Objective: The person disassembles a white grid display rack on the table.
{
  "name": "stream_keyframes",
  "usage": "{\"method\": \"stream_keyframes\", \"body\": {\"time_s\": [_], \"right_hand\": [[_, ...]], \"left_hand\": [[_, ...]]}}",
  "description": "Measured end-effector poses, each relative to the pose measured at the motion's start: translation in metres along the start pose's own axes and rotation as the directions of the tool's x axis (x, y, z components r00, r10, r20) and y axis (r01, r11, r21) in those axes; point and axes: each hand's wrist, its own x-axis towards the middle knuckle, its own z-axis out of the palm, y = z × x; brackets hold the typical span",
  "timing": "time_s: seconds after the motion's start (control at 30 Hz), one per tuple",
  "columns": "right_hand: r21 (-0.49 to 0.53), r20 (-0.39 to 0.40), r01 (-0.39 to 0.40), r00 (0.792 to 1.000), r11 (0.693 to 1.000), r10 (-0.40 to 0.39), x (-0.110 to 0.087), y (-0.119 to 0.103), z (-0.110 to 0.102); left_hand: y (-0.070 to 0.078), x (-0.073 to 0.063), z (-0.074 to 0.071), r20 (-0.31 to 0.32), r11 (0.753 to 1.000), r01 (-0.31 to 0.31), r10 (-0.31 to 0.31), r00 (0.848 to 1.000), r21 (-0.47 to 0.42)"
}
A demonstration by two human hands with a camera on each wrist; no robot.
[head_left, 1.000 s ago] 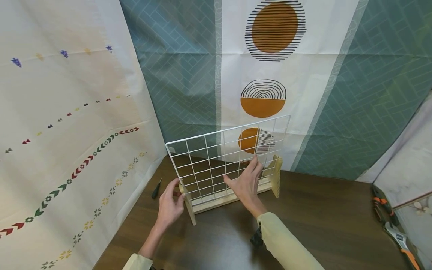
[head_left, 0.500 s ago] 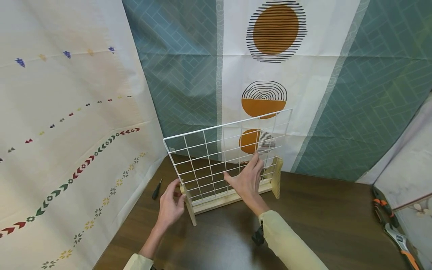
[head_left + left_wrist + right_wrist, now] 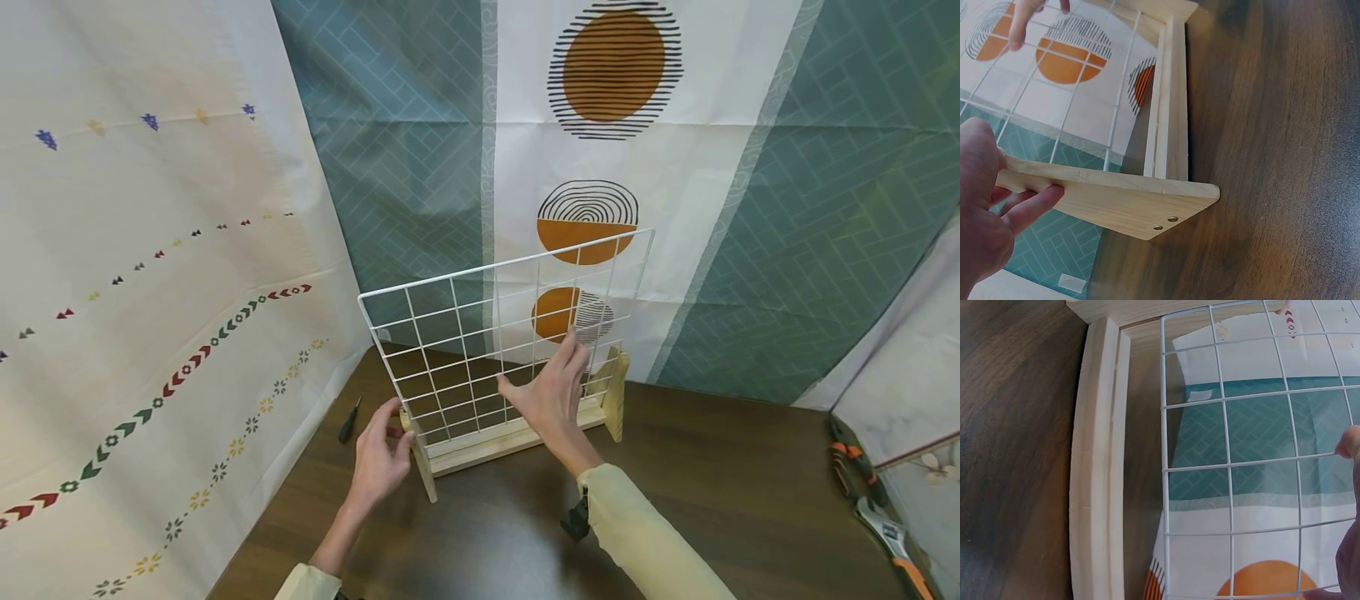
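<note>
A white wire grid panel (image 3: 495, 266) stands tilted between the sides of a pale wooden stand (image 3: 487, 450). In the right wrist view, the grid's lower wire (image 3: 1165, 437) hangs apart from the stand's bottom rail (image 3: 1094, 487). My left hand (image 3: 378, 460) grips the upper part of the left side board (image 3: 1129, 203), thumb on one face and fingers on the other; two metal screw heads show low on that board. My right hand (image 3: 551, 404) holds the grid by its wires near the middle, thumb and fingers spread across several openings.
A dark-handled screwdriver (image 3: 348, 423) lies on the brown wooden table (image 3: 712, 483), left of the stand. Orange-and-black pliers (image 3: 851, 458) and an adjustable wrench (image 3: 891, 533) lie along the right edge. Patterned cloths (image 3: 420, 167) hang behind and at the left.
The wire grid has risen, with its top edge higher against the cloth, and my right hand has moved slightly up with it. My left hand stays on the side board.
</note>
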Motion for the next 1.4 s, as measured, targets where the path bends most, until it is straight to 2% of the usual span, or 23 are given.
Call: {"method": "stream_keyframes", "body": {"time_s": [0.2,0.43,0.73,1.0,1.17,1.4], "right_hand": [[0.008,-0.005,0.018,1.0,1.0,-0.018,0.003,-0.005,-0.003],[-0.024,-0.017,0.072,0.997,0.997,-0.072,0.007,-0.011,-0.008],[-0.052,-0.039,0.135,0.99,0.99,-0.137,0.018,-0.019,-0.016],[-0.037,-0.068,0.211,0.975,0.977,-0.213,0.022,-0.025,-0.02],[-0.036,-0.093,0.228,0.969,0.973,-0.23,0.027,-0.03,-0.023],[-0.035,-0.087,0.223,0.97,0.974,-0.226,0.031,-0.038,-0.029]], "left_hand": [[0.001,0.0,0.0,-0.001,1.0,0.002,-0.002,1.0,0.001],[0.001,0.0,0.0,-0.014,1.0,-0.025,0.025,1.0,0.011],[0.002,0.0,0.001,-0.005,1.0,0.012,-0.012,1.0,-0.011],[0.001,0.0,0.001,-0.007,1.0,0.013,-0.014,1.0,-0.012],[0.001,-0.001,0.0,-0.008,1.0,0.008,-0.008,1.0,-0.008],[0.001,-0.001,-0.001,-0.005,1.0,0.015,-0.015,1.0,-0.008]]}}
